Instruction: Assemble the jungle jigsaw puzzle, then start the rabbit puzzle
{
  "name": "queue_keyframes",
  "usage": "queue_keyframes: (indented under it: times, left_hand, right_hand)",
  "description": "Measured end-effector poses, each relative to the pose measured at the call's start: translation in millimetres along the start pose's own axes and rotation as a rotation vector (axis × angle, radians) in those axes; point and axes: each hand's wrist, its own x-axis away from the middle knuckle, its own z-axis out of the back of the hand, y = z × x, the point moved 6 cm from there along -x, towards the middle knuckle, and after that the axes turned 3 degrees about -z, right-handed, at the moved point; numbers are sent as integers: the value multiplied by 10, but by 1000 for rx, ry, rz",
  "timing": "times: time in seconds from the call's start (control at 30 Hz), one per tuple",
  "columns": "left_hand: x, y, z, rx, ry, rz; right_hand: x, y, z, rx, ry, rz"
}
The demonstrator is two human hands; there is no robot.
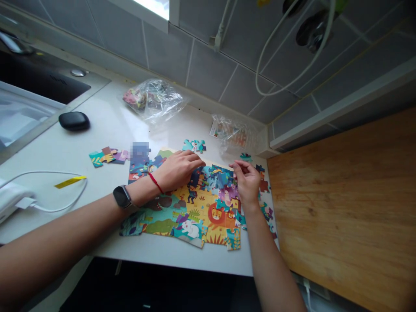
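A colourful, partly assembled jigsaw puzzle (208, 208) lies on the white counter (107, 125). My left hand (178, 170), with a smartwatch and a red string at the wrist, rests on the puzzle's upper part, fingers curled and pressed down on the pieces. My right hand (247, 181) hovers over the puzzle's upper right edge, thumb and fingers pinched together; what they hold is too small to see. Loose joined pieces (194, 145) lie just beyond the left fingertips, and a small cluster of pieces (108, 156) sits to the left.
Two clear plastic bags (152, 99) (232, 132) with pieces lie by the tiled wall. A black case (74, 121) sits near the sink (29, 108). A white cable with a yellow tag (69, 182) runs at left. A wooden board (344, 203) fills the right.
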Motion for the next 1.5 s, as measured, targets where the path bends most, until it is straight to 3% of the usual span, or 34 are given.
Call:
queue_keyframes:
  times: [0.2,0.4,0.5,0.8,1.03,1.2,1.5]
  left_hand:
    - [1,34,-13,-6,-17,-46]
    - [13,36,-43,-10,-72,-89]
    - [21,21,-37,24,-82,-99]
    - [13,-11,-69,-20,-98,-83]
    - [6,-13,-51,-30,-53,-56]
    - [6,-16,-56,-16,-39,-43]
    - [-4,-64,-35,5,33,27]
  right_hand:
    - [5,-46,49,142,-27,73]
    - [37,-210,78,474,-487,185]
    - [68,-181,98,569,-596,190]
    - [78,-171,59,619,-549,257]
    - [78,-125,-26,325,-486,62]
    - [-5,-71,-197,79,-353,-58]
    - [-31,-142,-581,22,-387,-108]
